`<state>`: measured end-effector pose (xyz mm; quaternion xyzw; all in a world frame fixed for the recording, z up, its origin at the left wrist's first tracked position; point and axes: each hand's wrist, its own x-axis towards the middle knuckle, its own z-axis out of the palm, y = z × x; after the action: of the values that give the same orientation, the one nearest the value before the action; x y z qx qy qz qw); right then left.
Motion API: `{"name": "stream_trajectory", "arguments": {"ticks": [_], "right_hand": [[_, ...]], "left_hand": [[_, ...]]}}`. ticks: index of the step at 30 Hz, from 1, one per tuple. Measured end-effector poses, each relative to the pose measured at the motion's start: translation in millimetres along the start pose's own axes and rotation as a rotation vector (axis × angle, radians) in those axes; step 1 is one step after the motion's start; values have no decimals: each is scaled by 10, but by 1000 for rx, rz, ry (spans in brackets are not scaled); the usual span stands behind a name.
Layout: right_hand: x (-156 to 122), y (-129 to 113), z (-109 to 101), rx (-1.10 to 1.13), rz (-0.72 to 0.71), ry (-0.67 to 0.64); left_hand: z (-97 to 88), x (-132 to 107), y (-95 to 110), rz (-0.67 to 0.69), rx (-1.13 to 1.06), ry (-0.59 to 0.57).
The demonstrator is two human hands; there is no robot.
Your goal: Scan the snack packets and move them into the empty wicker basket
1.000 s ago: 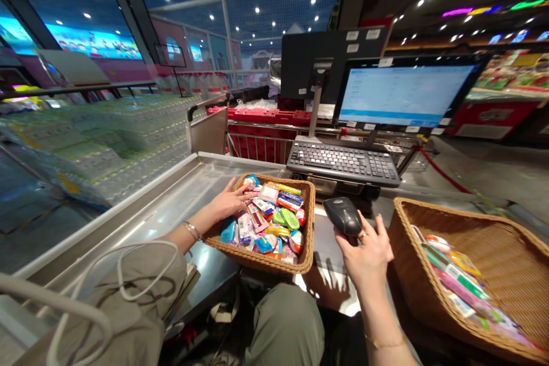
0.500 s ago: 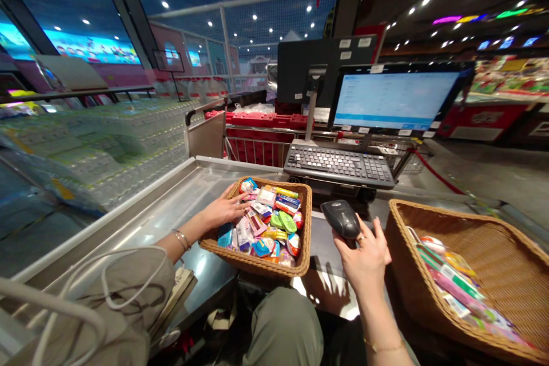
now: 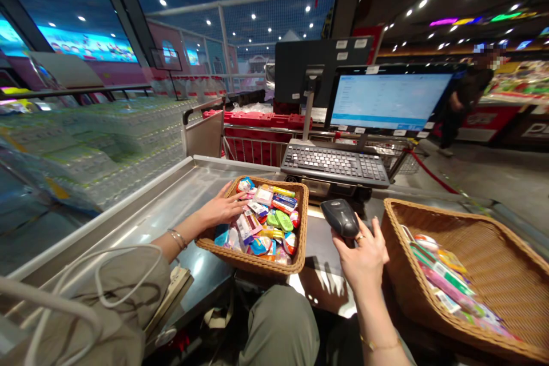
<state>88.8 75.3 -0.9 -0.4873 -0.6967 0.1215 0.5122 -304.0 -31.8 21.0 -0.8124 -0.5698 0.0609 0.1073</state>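
Beyond the monitor [image 3: 390,104] a person [image 3: 468,91] appeared; hands [image 3: 221,210] apart, right hand [image 3: 362,257] gripping barcode scanner [image 3: 339,218].

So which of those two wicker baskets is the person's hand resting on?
The wicker basket on the steel counter, heaped with colourful packets: the left hand lies on them. The other basket, to the right, holds fewer packets, and no hand touches it.

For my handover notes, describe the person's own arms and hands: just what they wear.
The left hand wears a metal bracelet at the wrist, with a loose olive sleeve above it and a white cord lying across that sleeve. The right hand has a gold ring on one of its fingers and a thin gold chain at the wrist.
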Motion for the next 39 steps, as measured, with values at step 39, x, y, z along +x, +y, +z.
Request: {"name": "stream_trajectory", "arguments": {"ticks": [39], "right_hand": [[-9, 65, -66, -44, -89, 7]], "left_hand": [[-454, 920, 960, -443, 50, 552]]}}
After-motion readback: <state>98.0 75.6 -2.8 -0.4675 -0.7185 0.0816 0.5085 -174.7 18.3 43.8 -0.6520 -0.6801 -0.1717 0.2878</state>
